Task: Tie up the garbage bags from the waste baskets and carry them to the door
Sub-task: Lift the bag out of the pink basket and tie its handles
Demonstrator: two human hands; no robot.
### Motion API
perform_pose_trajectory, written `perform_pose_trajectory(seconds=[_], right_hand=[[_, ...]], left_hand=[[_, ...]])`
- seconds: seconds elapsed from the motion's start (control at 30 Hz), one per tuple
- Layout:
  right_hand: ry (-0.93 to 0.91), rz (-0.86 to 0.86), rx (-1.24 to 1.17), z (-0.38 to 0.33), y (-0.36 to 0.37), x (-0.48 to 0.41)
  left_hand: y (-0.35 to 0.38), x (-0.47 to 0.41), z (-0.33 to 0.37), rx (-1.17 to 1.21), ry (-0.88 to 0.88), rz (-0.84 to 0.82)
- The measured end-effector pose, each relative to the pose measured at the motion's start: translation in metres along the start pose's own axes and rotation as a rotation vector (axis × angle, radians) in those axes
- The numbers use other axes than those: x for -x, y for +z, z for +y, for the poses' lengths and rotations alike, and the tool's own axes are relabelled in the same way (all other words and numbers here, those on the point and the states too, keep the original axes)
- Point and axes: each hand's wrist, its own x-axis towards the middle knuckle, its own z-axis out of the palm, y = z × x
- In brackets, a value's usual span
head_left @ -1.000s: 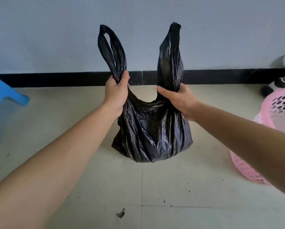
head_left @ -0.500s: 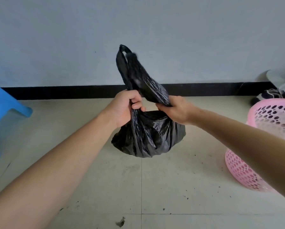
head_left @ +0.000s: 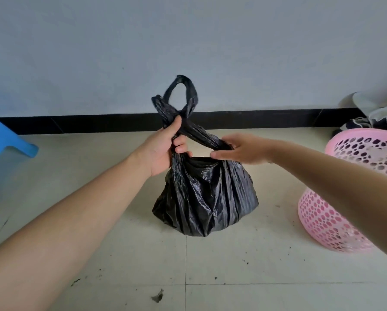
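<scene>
At left hand (head_left: 161,151), crossed bag handles (head_left: 194,131)

One black garbage bag (head_left: 206,198) is counted at the centre of the frame, with two handles (head_left: 193,95) on it. Two hands are seen: the left hand (head_left: 163,149) and the right hand (head_left: 239,149). One pink basket (head_left: 322,221) is found at the right edge, one blue stool (head_left: 6,142) at the left edge, and one heap of cloth (head_left: 381,117) at the upper right.
</scene>
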Motion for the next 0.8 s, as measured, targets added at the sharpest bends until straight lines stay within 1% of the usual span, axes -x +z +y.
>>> perform_pose_trajectory(seconds=[0.07,0.17,0.23,0.3,0.37,0.43,0.5,0.57,0.63,0.73,0.8], right_hand=[[0.000,0.032,-0.131,0.009,-0.001,0.002],[-0.051,0.141,-0.082,0.008,0.008,-0.006],[-0.079,0.158,-0.040,0.000,0.013,-0.009],[-0.077,0.135,0.009,-0.008,0.014,-0.009],[-0.066,0.064,0.094,-0.013,0.014,-0.008],[-0.034,0.001,0.140,-0.016,0.017,-0.008],[0.002,-0.036,0.130,-0.016,0.017,-0.008],[0.034,-0.080,-0.004,-0.013,0.013,-0.009],[0.065,-0.089,-0.254,-0.011,0.005,-0.009],[0.029,0.043,-0.674,-0.011,-0.010,-0.008],[0.002,0.076,-0.860,-0.016,-0.017,-0.010]], left_hand=[[-0.007,0.000,0.000,0.043,-0.002,0.008],[-0.010,0.002,0.004,-0.004,-0.028,-0.044],[-0.010,0.005,0.006,-0.108,-0.044,-0.110],[-0.012,0.007,0.005,-0.220,-0.070,-0.164],[-0.013,0.009,0.003,-0.260,-0.099,-0.186],[-0.014,0.010,0.002,-0.267,-0.096,-0.143],[-0.013,0.010,0.003,-0.259,-0.076,-0.098],[-0.012,0.012,0.004,-0.205,-0.079,-0.083],[-0.012,0.015,0.006,-0.183,-0.089,-0.076],[-0.011,0.019,0.008,-0.246,-0.082,-0.102],[-0.008,0.021,0.008,-0.283,-0.081,-0.128]])
